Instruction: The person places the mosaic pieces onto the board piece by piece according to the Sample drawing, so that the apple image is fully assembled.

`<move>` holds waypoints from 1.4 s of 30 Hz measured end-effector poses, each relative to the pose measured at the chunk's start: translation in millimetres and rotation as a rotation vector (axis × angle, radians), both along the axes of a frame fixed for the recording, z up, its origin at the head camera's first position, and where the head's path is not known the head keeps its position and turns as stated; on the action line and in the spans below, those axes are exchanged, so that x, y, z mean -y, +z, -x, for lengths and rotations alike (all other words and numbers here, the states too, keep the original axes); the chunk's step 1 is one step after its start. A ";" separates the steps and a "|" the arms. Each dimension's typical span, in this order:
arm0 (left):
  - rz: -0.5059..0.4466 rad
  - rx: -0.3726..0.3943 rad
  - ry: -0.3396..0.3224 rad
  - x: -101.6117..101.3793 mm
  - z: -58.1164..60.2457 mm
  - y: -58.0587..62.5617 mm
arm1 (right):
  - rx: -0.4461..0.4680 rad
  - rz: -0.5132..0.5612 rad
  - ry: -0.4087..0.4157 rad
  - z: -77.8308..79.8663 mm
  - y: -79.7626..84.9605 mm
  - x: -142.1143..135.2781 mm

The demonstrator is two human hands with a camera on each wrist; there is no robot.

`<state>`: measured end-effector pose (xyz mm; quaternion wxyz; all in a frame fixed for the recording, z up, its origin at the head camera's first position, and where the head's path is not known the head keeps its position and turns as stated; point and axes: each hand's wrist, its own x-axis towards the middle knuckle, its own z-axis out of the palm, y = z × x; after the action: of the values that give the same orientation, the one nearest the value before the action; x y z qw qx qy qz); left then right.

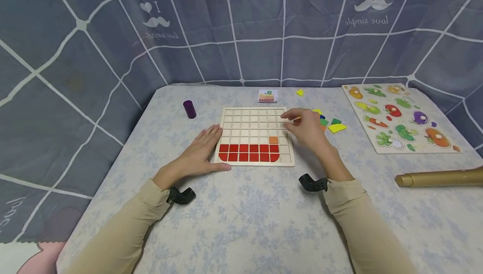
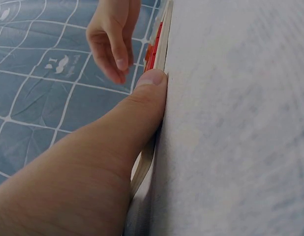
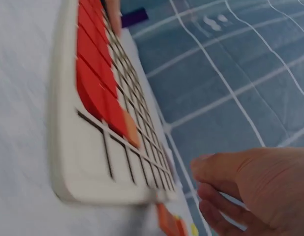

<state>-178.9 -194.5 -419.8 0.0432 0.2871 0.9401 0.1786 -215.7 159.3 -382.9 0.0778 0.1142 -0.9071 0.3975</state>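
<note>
A pale wooden grid board (image 1: 244,125) lies on the table. Two rows of red tiles (image 1: 243,152) fill much of its near side, with one orange tile (image 1: 273,140) just above them toward the right. My left hand (image 1: 200,151) rests at the board's left edge, fingers stretched out and thumb (image 2: 151,81) along the near edge. Over the right edge hovers my right hand (image 1: 307,130), its fingers loosely bent and thumb apart from the index finger. No piece shows in it in the right wrist view. Loose yellow (image 1: 337,127), green, blue and orange pieces lie beside it, partly hidden by that hand.
Behind the board lie a small picture card (image 1: 267,96) and a yellow piece (image 1: 299,92). A purple cylinder (image 1: 190,109) is at the back left. On the right are a vegetable puzzle board (image 1: 381,133) and a gold tube (image 1: 434,179). A grey-blue curtain (image 1: 260,22) hangs behind.
</note>
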 end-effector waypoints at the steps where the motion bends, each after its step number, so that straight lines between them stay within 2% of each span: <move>1: 0.000 0.000 0.001 0.6 -0.1 -0.2 | 0.005 -0.011 -0.029 0.9 1.5 -5.7; 6: -0.004 -0.002 -0.003 1.8 0.0 -1.0 | 0.043 -0.082 -0.149 1.3 5.5 -35.8; 14: -0.004 -0.002 -0.002 1.0 0.1 0.9 | 0.134 -0.126 -0.188 2.1 1.9 -53.3; 21: -0.001 -0.007 -0.006 0.5 1.2 0.0 | 0.063 -0.161 -0.172 2.1 -0.6 -53.9; 25: -0.007 -0.012 -0.009 1.2 1.1 -0.7 | 0.021 -0.144 -0.161 2.7 -2.7 -50.5; 29: -0.016 -0.014 -0.012 1.6 0.6 -0.7 | -0.004 -0.097 -0.111 4.9 -5.6 -40.3; 36: -0.017 -0.016 -0.018 1.6 0.3 -1.1 | 0.026 -0.046 0.068 4.7 -10.6 -10.9; 42: -0.015 -0.012 -0.013 1.2 -0.5 -0.6 | 0.026 -0.046 0.162 2.0 -15.9 6.5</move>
<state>-178.3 -195.7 -420.3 0.0367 0.2945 0.9371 0.1840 -217.7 152.8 -398.8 0.0311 0.1837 -0.9048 0.3828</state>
